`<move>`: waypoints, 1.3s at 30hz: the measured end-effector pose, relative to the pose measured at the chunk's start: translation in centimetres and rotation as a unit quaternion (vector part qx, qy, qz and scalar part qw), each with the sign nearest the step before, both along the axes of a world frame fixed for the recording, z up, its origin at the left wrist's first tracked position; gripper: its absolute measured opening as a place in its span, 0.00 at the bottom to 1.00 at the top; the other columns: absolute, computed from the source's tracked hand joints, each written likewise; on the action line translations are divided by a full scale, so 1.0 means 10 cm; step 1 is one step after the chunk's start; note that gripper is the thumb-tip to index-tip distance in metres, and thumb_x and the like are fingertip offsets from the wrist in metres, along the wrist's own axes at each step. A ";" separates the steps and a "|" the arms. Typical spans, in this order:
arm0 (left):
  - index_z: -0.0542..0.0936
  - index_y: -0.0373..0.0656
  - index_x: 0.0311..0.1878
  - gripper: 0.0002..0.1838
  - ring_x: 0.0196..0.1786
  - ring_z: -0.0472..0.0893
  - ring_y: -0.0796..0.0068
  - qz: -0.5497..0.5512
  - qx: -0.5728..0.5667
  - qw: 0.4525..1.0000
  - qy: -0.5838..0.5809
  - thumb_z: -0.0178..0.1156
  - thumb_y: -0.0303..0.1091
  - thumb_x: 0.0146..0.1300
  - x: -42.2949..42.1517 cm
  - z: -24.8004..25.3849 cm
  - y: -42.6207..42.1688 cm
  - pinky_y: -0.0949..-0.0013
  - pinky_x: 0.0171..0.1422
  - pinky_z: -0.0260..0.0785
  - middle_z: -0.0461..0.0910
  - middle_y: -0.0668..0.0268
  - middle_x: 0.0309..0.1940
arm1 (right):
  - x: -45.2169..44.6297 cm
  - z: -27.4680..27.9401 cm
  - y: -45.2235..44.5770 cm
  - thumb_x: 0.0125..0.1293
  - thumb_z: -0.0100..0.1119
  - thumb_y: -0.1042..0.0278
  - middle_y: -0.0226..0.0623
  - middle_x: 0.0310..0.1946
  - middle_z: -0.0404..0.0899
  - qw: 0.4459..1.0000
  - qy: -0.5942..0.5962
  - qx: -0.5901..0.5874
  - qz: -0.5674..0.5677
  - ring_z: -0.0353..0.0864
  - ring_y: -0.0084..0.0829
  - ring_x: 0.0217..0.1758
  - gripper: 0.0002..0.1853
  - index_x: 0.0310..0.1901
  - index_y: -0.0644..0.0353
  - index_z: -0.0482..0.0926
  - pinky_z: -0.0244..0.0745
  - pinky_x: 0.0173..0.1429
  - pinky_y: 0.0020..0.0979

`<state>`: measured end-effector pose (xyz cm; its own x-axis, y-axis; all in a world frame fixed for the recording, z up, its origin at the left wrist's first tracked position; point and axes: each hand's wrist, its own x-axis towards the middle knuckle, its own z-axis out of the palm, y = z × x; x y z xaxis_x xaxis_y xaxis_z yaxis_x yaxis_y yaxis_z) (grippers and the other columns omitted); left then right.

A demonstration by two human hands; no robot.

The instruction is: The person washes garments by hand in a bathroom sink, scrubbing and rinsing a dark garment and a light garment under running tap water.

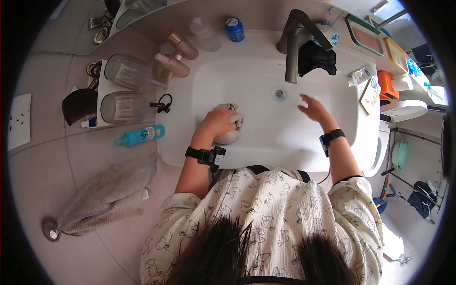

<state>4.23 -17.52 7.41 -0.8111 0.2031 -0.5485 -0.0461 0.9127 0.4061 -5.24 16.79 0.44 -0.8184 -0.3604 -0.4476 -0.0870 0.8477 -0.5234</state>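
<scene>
My left hand (218, 122) is closed over a bunched grey cloth (231, 136) at the left side of the white sink basin (256, 147). Folds of the cloth stick out past my fingers and below my palm. Over the right half of the basin, my right hand (314, 109) holds nothing, its fingers apart. It is near the round drain (279, 93), and a dark grey faucet (291, 57) stands behind it. A bundled black cloth (317, 59) lies at the back right, partly behind the faucet.
Pink bottles (173, 65), a clear bottle (205, 34) and a blue jar (234, 29) stand along the back left rim. At the left are a turquoise bottle (140, 136) and a hanging towel (111, 194). A white tube (359, 76) lies on the right rim.
</scene>
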 end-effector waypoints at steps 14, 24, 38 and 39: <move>0.75 0.45 0.52 0.24 0.54 0.69 0.57 -0.036 -0.035 0.998 0.023 0.56 0.40 0.49 0.03 -0.03 0.04 0.61 0.60 0.62 0.73 0.58 0.49 | -0.65 1.65 -0.39 0.58 0.60 0.52 0.41 0.41 0.78 0.911 0.341 -0.218 -0.077 0.81 0.34 0.43 0.31 0.58 0.58 0.63 0.74 0.44 0.31; 0.74 0.43 0.52 0.24 0.54 0.69 0.56 -0.012 -0.011 1.000 0.023 0.56 0.38 0.50 0.02 -0.01 -0.01 0.61 0.60 0.62 0.72 0.59 0.50 | -0.47 0.40 -0.24 0.60 0.53 0.63 0.36 0.29 0.80 0.989 0.069 -0.115 -0.070 0.79 0.31 0.33 0.10 0.41 0.55 0.76 0.73 0.40 0.31; 0.74 0.43 0.51 0.24 0.53 0.68 0.56 -0.022 -0.012 1.000 -0.006 0.57 0.39 0.48 -0.15 0.01 0.05 0.62 0.59 0.62 0.72 0.58 0.50 | 0.20 -0.17 -0.78 0.58 0.55 0.55 0.37 0.69 0.46 0.991 -0.019 0.107 0.077 0.61 0.49 0.62 0.32 0.65 0.45 0.57 0.64 0.63 0.42; 0.74 0.43 0.51 0.24 0.53 0.68 0.56 -0.023 -0.016 1.000 -0.008 0.57 0.39 0.48 -0.16 0.00 0.05 0.62 0.59 0.62 0.72 0.58 0.50 | 0.19 -0.15 -0.81 0.58 0.55 0.55 0.37 0.69 0.46 0.992 -0.021 0.103 0.076 0.61 0.49 0.62 0.32 0.65 0.45 0.57 0.64 0.63 0.42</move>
<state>2.66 -16.98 7.43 -0.7918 0.2229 -0.5686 -0.0094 0.9264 0.3763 -3.31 8.72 -1.09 -0.7405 -0.3754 -0.5575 -0.2032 0.9157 -0.3467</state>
